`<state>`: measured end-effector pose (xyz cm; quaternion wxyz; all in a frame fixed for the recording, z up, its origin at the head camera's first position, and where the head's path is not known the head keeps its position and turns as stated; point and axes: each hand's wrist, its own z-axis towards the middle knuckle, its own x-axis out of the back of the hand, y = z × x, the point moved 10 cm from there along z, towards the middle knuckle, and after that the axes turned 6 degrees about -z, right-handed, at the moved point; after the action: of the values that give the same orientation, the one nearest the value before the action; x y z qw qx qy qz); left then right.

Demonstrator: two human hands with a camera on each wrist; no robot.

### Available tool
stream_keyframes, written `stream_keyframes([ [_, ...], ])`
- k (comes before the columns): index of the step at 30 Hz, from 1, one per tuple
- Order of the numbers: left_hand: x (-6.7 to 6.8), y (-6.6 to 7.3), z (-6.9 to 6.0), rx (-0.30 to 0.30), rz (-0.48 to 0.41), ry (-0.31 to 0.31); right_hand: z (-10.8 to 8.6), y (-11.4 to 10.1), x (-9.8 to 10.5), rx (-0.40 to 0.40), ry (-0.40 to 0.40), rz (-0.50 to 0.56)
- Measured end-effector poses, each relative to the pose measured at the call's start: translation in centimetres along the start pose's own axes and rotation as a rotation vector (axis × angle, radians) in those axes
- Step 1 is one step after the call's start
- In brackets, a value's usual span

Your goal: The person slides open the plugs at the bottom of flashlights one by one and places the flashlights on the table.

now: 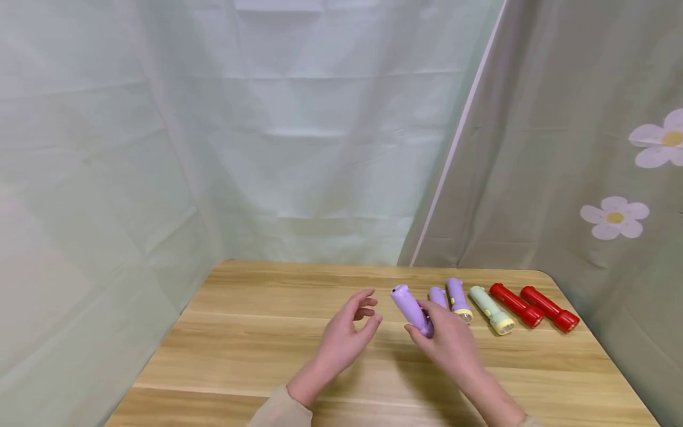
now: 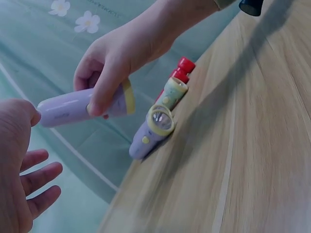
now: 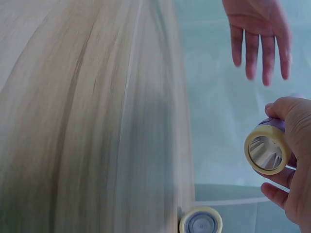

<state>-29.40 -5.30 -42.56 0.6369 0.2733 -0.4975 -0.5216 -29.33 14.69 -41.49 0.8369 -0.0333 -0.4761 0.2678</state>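
Desk point(image 1: 256, 356): wood-grained, before your pale green curtains point(image 1: 331, 148) with flower prints point(image 1: 615, 217)
Edges: wood stretches to your left; two red flashlights point(image 1: 549, 308) lie near the right edge
Right grip point(image 1: 448, 341): you pinch a purple flashlight point(image 1: 409, 307) above the desk
Left grip point(image 1: 347, 335): fingers spread, just beside that flashlight's tail
Right wrist view: shows you the flashlight's yellow-rimmed lens point(image 3: 266, 153), hidden from the head camera

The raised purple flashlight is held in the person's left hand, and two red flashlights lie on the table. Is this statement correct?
One detail is wrong: the hand. In the head view, the person's right hand holds the raised purple flashlight, while the left hand holds nothing. The two red flashlights do lie on the table.
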Motion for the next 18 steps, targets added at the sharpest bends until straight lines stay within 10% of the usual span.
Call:
stream_keyframes([
  [18,-1.6,0.0,0.9,0.017,-0.189,0.108,0.3,-2.3,-0.8,0.056,0.105,-0.019],
])
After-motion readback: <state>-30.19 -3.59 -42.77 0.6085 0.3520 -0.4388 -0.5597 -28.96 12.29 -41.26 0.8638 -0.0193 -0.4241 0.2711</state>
